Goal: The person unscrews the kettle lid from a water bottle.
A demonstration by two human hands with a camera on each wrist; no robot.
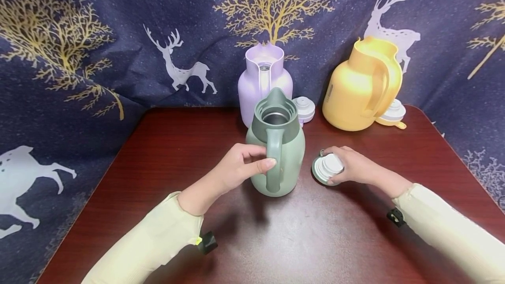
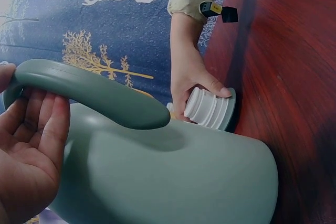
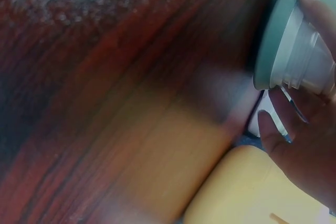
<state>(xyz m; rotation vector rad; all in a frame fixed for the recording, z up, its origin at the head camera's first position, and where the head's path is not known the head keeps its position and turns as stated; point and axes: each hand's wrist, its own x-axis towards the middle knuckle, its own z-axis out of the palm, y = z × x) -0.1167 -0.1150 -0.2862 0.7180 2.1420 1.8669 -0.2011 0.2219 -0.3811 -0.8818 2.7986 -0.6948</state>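
A sage-green thermos jug (image 1: 292, 161) is near the middle of the table, its top uncovered and its metal mouth showing. My left hand (image 1: 240, 168) grips the jug's darker green handle (image 2: 94, 90), thumb on one side and fingers curled behind it. To the right of the jug is its lid (image 1: 330, 166), turned over with the white stopper up and the green rim at the table. My right hand (image 1: 351, 165) holds this lid from the side, fingers and thumb around it, as the left wrist view (image 2: 210, 109) also shows the lid's white stopper.
Behind the green jug stands a lilac jug (image 1: 246, 84), with a white-and-lilac lid (image 1: 304, 108) beside it. A yellow jug (image 1: 349, 95) stands back right, its upturned lid (image 1: 394, 112) next to it. A dark blue cloth (image 1: 130, 69) hangs behind the red-brown table (image 1: 169, 143).
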